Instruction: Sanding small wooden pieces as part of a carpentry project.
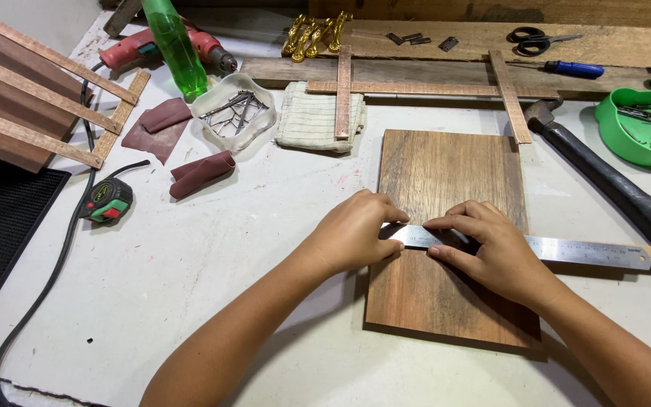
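A brown wooden board (446, 181) lies flat on the white bench. Across it rests a steel ruler (582, 252), running to the right past the board's edge. My left hand (356, 230) presses down on the ruler's left end at the board's left edge. My right hand (491, 249) rests on the ruler near the board's middle, fingers curled on it. The two hands' fingertips almost meet.
A hammer (604, 177) lies right of the board, beside a green tray of nails (642, 124). Behind are thin wood strips (431, 89), a folded cloth (310, 117), a clear dish of nails (235, 111), a green bottle (176, 45), a red drill (137, 47), scissors (536, 39), a screwdriver (574, 69). Sandpaper (201, 173) and a tape measure (107, 200) sit left.
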